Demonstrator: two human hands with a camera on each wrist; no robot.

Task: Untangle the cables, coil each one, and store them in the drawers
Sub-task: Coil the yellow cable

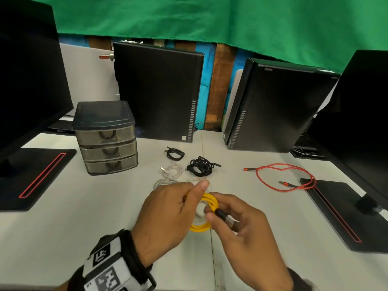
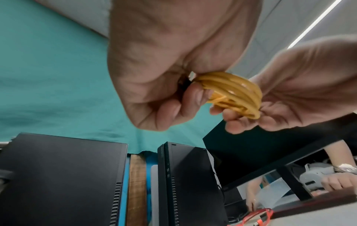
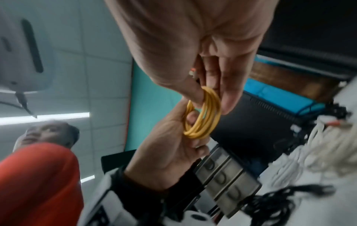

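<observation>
A yellow cable (image 1: 209, 201) wound into a small coil is held above the table's front middle. My left hand (image 1: 168, 213) grips the coil's left side (image 2: 230, 93), fingers curled round the loops. My right hand (image 1: 237, 225) pinches the cable's dark plug end (image 1: 222, 216) and holds the coil's right side (image 3: 204, 116). Behind lie two black coiled cables (image 1: 175, 153) (image 1: 200, 165), white coiled cables (image 1: 172, 170) (image 1: 164, 182) and a loose red cable (image 1: 283, 175) at right. The grey three-drawer unit (image 1: 107, 139) stands at left, drawers closed.
Two black computer towers (image 1: 157, 91) (image 1: 275, 106) stand at the back. Monitors with black, red-lined bases (image 1: 35, 175) (image 1: 340, 213) flank the table. Another person in red (image 3: 36, 180) shows in the right wrist view.
</observation>
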